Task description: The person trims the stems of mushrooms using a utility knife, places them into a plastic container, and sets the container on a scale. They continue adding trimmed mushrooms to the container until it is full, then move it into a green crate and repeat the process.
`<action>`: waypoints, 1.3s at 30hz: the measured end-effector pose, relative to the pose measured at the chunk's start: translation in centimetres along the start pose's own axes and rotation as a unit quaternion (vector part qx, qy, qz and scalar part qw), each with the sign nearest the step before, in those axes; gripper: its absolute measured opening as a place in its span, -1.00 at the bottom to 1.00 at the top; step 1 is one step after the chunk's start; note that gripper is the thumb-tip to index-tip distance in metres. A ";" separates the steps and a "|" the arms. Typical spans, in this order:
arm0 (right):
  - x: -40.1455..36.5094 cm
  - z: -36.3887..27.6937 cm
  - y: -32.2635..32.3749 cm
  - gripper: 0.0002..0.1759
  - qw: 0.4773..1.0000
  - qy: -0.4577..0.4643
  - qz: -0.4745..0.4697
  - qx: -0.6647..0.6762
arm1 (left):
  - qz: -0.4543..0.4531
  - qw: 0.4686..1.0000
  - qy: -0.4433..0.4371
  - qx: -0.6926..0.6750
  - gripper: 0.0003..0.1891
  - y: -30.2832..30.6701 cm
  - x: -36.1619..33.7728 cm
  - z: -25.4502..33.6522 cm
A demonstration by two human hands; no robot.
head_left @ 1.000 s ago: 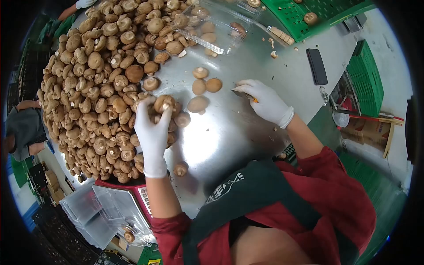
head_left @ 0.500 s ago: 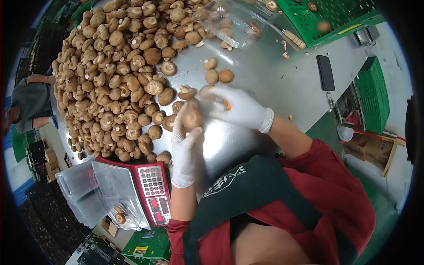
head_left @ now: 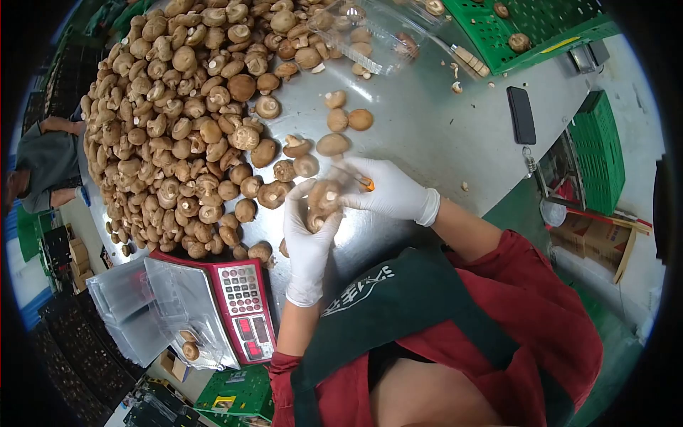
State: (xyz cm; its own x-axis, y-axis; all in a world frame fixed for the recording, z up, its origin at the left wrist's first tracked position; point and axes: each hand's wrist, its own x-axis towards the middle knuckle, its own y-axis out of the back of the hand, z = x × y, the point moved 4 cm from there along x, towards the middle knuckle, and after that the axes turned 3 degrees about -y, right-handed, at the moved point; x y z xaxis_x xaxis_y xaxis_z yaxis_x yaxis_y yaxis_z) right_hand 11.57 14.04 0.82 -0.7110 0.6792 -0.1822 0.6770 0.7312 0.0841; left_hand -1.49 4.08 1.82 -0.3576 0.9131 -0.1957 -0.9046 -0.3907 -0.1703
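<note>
Moved off the mushroom pile (head_left: 163, 135) since a second ago, the left hand (head_left: 306, 249) now holds mushrooms (head_left: 324, 197) in a snug grip above the near part of the metal table (head_left: 434, 128). Just right of them, the right hand (head_left: 391, 191) grips an orange tool (head_left: 368, 183), its tip blurred. A red scale (head_left: 242, 288) stands at near left.

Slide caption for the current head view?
Gloved left hand holds mushrooms beside the right hand and its orange-marked tool, near a mushroom pile on a metal table.
</note>
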 end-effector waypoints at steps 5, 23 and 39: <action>0.2 1.0 -0.2 -0.63 0.997 -0.031 -0.022 0.064 | 0.014 0.998 0.016 -0.056 -0.42 0.3 -0.1 -0.8; 0.5 0.6 -0.4 -0.63 0.982 -0.130 -0.055 0.122 | -0.085 0.959 0.190 -0.194 -0.47 1.9 -0.4 -4.4; -1.0 3.4 3.4 -0.63 0.944 -0.207 -0.011 0.256 | -0.091 0.956 0.109 -0.256 -0.38 2.7 -0.4 -1.7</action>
State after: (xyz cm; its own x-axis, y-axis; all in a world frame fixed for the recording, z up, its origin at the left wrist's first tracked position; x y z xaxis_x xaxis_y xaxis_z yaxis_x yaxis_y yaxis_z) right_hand 15.24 15.61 -2.03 -0.6624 0.5035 -0.5547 0.7413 0.5470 -0.3888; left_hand -3.43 2.46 -0.19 -0.0973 0.9473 -0.3051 -0.6950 -0.2842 -0.6605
